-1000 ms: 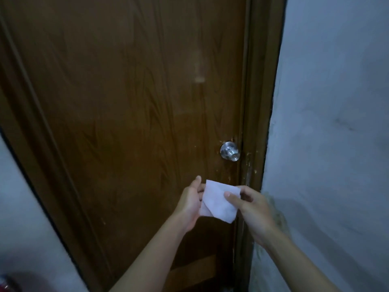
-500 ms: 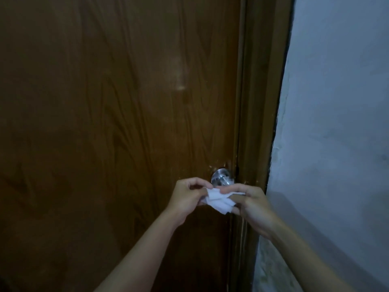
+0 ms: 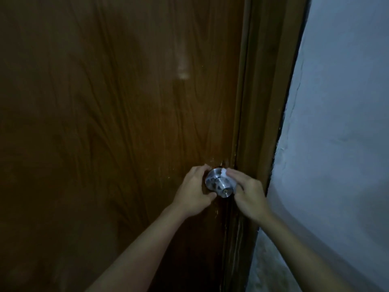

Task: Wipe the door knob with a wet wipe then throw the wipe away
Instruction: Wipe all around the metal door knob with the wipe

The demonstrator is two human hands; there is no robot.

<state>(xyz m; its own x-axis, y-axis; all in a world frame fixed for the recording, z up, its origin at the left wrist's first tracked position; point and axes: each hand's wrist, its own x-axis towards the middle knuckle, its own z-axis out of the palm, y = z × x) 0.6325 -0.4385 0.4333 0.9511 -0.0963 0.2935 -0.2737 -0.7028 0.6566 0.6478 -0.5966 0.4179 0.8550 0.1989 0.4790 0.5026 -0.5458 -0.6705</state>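
Note:
A round silver door knob (image 3: 219, 183) sits near the right edge of a brown wooden door (image 3: 117, 123). My left hand (image 3: 192, 191) grips the knob's left side, fingers curled behind it and thumb under it. My right hand (image 3: 248, 191) presses a white wet wipe (image 3: 223, 172) against the knob's upper right side. Most of the wipe is hidden under my right fingers; only a small crumpled bit shows.
The wooden door frame (image 3: 267, 102) runs down just right of the knob. A pale painted wall (image 3: 341, 123) fills the right side. The lighting is dim.
Both hands have moved up from holding the wipe below the knob. My left hand has let go of the wipe and taken hold of the knob; my right hand now presses the bunched wipe onto it.

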